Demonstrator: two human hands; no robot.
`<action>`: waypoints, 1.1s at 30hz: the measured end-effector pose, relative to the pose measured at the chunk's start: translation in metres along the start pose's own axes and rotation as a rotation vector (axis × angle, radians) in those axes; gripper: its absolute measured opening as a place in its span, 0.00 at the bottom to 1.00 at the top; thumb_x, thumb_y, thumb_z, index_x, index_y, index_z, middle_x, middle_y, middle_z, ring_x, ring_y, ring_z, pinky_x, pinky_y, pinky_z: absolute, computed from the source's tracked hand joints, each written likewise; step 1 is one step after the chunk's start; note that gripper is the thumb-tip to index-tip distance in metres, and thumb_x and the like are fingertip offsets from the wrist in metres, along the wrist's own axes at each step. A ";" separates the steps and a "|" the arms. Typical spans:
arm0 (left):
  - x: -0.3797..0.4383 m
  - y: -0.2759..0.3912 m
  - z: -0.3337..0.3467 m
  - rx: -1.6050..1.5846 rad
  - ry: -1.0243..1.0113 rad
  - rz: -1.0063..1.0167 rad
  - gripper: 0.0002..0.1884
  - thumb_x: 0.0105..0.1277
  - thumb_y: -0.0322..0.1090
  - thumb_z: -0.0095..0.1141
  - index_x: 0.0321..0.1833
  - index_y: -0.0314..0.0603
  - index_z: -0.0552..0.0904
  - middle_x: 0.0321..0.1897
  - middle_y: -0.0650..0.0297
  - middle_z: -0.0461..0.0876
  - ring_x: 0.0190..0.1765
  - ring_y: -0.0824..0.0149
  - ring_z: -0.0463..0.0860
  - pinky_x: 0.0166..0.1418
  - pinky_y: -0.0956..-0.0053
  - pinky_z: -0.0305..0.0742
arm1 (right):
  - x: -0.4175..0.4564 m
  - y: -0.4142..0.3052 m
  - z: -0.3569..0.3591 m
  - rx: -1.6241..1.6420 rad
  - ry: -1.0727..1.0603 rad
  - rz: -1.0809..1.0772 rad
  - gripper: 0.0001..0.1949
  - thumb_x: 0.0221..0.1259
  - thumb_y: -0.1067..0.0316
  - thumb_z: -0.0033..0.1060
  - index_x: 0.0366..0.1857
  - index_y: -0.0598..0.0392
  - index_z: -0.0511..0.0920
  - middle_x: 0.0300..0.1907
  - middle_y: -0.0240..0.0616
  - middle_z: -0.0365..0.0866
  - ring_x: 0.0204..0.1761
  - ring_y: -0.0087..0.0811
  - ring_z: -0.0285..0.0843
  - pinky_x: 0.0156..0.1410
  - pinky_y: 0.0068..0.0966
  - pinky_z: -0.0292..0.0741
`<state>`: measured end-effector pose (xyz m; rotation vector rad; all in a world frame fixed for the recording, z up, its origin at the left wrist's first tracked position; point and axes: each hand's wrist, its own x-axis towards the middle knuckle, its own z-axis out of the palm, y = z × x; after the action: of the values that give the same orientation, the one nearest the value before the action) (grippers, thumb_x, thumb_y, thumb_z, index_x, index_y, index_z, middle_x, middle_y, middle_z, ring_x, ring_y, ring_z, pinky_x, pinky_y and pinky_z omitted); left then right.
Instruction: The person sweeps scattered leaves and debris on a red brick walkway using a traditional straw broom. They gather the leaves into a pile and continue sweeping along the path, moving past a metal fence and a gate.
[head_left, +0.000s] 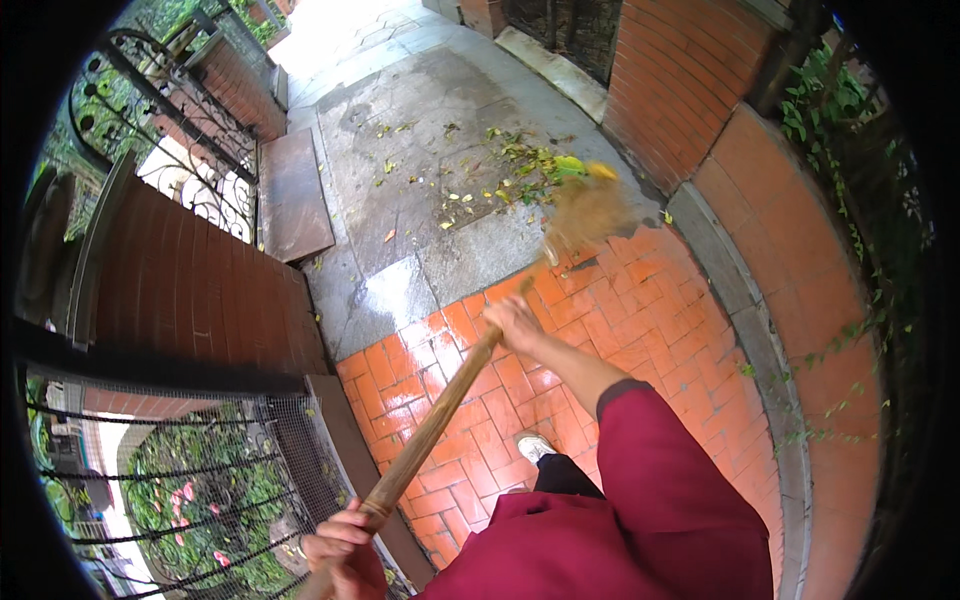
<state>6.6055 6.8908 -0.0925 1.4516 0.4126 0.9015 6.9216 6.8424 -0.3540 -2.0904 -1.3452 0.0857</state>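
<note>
A broom with a long wooden handle (439, 409) runs from the lower left up to the right. My left hand (345, 551) grips it near its upper end, and my right hand (514, 322) is closed around it farther down. The broom's bristle head (589, 214) is blurred and rests near the border of grey stone paving and orange tiles. Green and yellow leaves (517, 169) lie in a loose pile beside and beyond the head, with a large yellow-green leaf (568, 166) against it. More leaves are scattered on the wet stone to the left.
A brick wall (675, 82) and a curved planter edge (750, 352) border the right. On the left stand a low brick wall (202, 300), an open wrought-iron gate (165, 112) and a metal plate (294, 195). The orange tiles (480, 405) look wet and shiny.
</note>
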 end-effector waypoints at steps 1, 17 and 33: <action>0.002 -0.001 0.004 0.054 -0.054 0.034 0.18 0.59 0.52 0.53 0.29 0.46 0.65 0.29 0.63 0.72 0.44 0.63 0.73 0.63 0.58 0.60 | 0.020 0.008 -0.006 0.047 0.146 -0.031 0.09 0.41 0.78 0.52 0.27 0.49 0.71 0.29 0.34 0.72 0.43 0.37 0.69 0.52 0.36 0.59; 0.091 0.136 -0.176 -0.127 0.122 0.183 0.17 0.59 0.50 0.52 0.22 0.44 0.71 0.17 0.65 0.64 0.23 0.65 0.63 0.38 0.64 0.66 | 0.014 -0.217 0.050 0.323 -0.281 -0.236 0.06 0.44 0.72 0.52 0.27 0.50 0.69 0.25 0.34 0.72 0.34 0.35 0.71 0.41 0.37 0.64; 0.180 0.041 -0.238 -0.407 0.038 0.323 0.16 0.58 0.48 0.52 0.21 0.45 0.69 0.19 0.63 0.68 0.29 0.63 0.67 0.39 0.64 0.64 | 0.117 -0.175 0.020 0.139 -0.003 -0.042 0.08 0.40 0.71 0.56 0.26 0.47 0.70 0.26 0.32 0.70 0.37 0.33 0.68 0.44 0.34 0.57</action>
<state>6.5313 7.1769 -0.0343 1.1402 0.0123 1.1951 6.8303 6.9969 -0.2426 -1.9462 -1.3454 0.1602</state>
